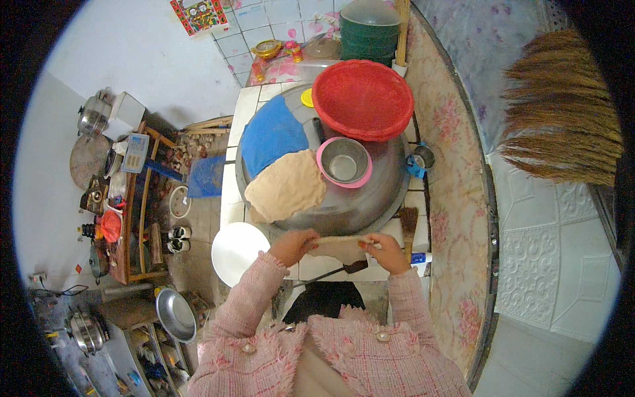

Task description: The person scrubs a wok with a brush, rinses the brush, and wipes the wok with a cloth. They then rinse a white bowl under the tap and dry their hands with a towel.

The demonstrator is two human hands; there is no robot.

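My left hand (298, 246) and my right hand (386, 252) pinch the upper edge of a thin beige sheet (340, 249), which looks like cloth or dough and hangs between them. Beyond it a large round metal lid (342, 211) covers much of the tiled counter. On the lid lie a beige sheet or cloth (287, 186), a blue cloth (275, 134), a metal bowl (343, 161) on a pink dish, and a red woven plastic basket (363, 99). Below the held sheet is a dark-bladed tool (354, 267) with a long thin handle.
A white round plate or lid (238, 253) is left of my left hand. A brush (409, 223) lies right of the metal lid, with a small blue-and-metal cup (421, 158) beyond it. Green stacked bowls (369, 37) stand at the back. A patterned wall (446, 198) borders the right side.
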